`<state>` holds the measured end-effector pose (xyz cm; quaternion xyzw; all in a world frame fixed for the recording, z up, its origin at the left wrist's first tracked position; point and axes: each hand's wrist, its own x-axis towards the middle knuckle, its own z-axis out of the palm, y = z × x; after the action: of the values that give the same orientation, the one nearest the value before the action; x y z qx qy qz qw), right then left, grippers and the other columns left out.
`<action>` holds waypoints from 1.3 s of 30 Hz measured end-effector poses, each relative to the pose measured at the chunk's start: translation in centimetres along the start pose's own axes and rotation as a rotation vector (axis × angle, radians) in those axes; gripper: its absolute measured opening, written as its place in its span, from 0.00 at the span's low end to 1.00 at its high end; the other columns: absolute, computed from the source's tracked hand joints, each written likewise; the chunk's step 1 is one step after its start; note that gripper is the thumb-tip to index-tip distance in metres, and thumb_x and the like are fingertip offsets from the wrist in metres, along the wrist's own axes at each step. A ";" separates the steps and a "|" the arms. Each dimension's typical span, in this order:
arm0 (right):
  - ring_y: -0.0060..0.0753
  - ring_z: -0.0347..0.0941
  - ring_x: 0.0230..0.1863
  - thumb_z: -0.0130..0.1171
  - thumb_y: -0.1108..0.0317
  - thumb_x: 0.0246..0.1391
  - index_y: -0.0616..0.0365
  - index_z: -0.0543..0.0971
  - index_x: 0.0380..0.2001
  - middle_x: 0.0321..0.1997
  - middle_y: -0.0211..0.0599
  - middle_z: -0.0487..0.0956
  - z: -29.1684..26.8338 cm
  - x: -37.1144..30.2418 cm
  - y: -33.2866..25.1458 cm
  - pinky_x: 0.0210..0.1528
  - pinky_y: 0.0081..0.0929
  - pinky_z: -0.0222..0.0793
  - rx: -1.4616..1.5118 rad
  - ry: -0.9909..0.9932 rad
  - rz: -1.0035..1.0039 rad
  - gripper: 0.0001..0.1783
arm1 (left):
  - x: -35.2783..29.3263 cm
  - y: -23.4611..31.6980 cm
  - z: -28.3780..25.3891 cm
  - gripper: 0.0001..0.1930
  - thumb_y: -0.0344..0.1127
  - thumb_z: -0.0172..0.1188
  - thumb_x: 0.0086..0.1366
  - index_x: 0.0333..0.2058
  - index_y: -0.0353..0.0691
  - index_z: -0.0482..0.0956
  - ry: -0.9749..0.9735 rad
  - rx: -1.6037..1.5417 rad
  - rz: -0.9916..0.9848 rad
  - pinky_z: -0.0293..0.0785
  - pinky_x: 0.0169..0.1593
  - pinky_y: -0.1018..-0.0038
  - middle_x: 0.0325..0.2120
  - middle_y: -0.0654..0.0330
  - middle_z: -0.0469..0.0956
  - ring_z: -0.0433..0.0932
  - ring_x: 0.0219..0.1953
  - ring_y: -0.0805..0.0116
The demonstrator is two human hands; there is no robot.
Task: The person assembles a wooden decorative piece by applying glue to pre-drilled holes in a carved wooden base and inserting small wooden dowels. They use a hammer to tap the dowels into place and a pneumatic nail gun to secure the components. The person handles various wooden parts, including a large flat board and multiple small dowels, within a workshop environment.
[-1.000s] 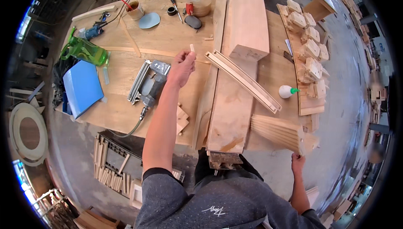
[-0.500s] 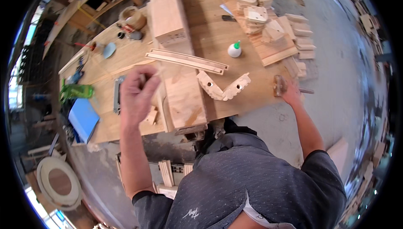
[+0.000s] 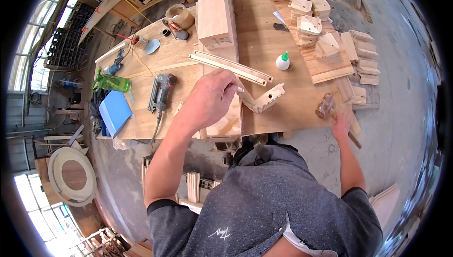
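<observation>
Here, nearest the viewer: the left hand (image 3: pixel 210 97), fingers curled together and pinching a small pale wooden peg (image 3: pixel 239 89) between thumb and forefinger, its tip poking out toward the right. Just beyond the fingertips, touching or nearly so: a mitred corner piece (image 3: pixel 262 101) of fluted moulding, two short lengths meeting at an angle, lying flat on the plywood workbench (image 3: pixel 264 49) with holes showing along one edge. Whether the joint is glued cannot be told; the peg is not yet seated, so the fitting seems still in hand. To the right of those fingers, at the bench edge: the right hand (image 3: pixel 340 124), fingers loosely bent around the handle of a wooden mallet (image 3: pixel 326 106), its head resting on the bench. Left of the left hand: a grey power nailer (image 3: pixel 161 92) with trailing cord, then a blue pad (image 3: pixel 113 111) and a green bottle (image 3: pixel 111 83). Just past the fingertips: a long grooved strip (image 3: pixel 230 68) lying aslant. Farther: a white glue bottle (image 3: pixel 282 62) with green cap, a tall timber block (image 3: pixel 214 9), and stacked shaped wooden blanks (image 3: pixel 311 21) at the far right, apparently awaiting assembly.
</observation>
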<state>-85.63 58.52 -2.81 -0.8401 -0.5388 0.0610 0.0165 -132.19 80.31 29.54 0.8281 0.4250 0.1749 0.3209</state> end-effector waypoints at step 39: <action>0.59 0.76 0.57 0.56 0.67 0.65 0.61 0.60 0.72 0.61 0.54 0.77 -32.5 -3.9 -31.4 0.60 0.39 0.72 0.526 -0.266 -0.499 0.35 | -1.1 -6.0 12.8 0.54 0.39 0.83 0.32 0.57 0.30 0.60 0.562 -0.327 0.074 0.65 0.57 0.58 0.47 0.46 0.65 0.60 0.50 0.52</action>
<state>-111.71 69.36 32.73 -0.6350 -0.6900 0.2997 0.1755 -129.15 77.07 16.03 0.7000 0.4327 0.4741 0.3132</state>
